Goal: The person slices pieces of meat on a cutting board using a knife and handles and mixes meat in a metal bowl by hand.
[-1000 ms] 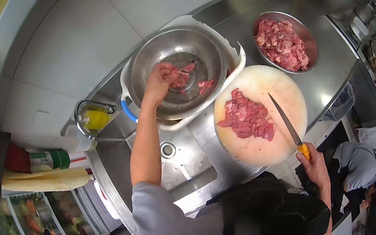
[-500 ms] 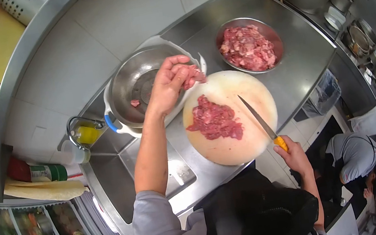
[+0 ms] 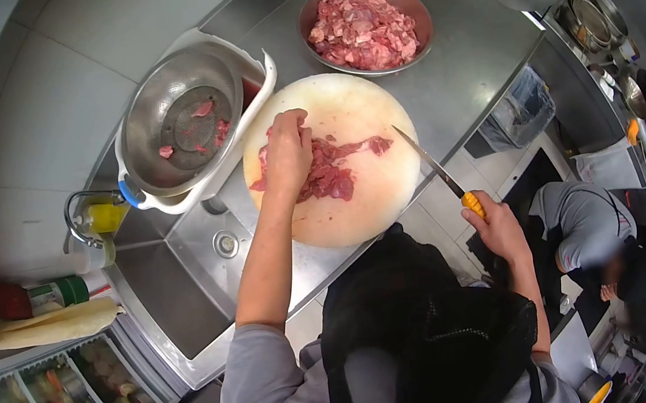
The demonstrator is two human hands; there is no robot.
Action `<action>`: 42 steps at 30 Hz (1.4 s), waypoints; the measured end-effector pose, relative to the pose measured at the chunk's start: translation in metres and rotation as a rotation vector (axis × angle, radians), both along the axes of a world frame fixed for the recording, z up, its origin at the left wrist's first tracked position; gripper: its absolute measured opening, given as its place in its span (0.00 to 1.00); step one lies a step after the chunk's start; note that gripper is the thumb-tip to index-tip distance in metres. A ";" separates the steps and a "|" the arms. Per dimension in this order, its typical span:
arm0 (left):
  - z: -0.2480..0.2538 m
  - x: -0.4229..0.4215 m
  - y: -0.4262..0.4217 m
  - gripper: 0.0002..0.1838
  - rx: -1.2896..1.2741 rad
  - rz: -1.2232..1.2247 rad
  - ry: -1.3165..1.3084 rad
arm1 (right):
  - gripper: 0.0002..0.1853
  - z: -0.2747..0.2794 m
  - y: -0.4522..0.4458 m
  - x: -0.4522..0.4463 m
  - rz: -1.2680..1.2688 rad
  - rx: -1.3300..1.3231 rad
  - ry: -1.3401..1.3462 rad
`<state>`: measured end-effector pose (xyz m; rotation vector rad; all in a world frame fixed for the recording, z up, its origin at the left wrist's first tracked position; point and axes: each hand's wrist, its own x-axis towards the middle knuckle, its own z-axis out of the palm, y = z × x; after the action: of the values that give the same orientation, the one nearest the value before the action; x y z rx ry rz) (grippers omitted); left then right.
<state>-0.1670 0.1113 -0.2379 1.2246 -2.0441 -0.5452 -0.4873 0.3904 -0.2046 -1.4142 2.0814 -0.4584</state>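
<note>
Fingers of left hand curl down onto a loose pile of raw red meat; whether they pinch any, cannot tell. Pile lies on a round white cutting board, one strip trailing right. Right hand, out past the table edge, has its fingers wrapped round the yellow handle of a long narrow steel knife, tip over the board. Beyond, on the grey steel table: round steel bowl heaped with meat. Leftward: wide steel bowl inside a white plastic basin, few meat scraps within.
</note>
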 end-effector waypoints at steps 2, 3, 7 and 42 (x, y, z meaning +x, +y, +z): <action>0.005 -0.007 0.009 0.18 -0.031 0.036 -0.086 | 0.19 0.010 -0.001 -0.004 -0.008 -0.005 -0.001; 0.000 -0.011 0.012 0.18 -0.027 0.034 -0.086 | 0.20 0.017 -0.002 -0.005 -0.032 0.008 0.014; -0.030 -0.048 0.032 0.15 -0.082 -0.185 -0.064 | 0.21 0.033 -0.006 0.000 -0.029 -0.043 -0.029; -0.077 -0.081 0.038 0.11 -0.037 -0.171 -0.203 | 0.17 0.006 -0.050 0.055 0.107 0.294 0.246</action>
<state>-0.2479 0.1493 -0.3154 1.1283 -2.3346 -0.4758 -0.4324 0.3409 -0.1982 -1.4518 2.1417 0.0691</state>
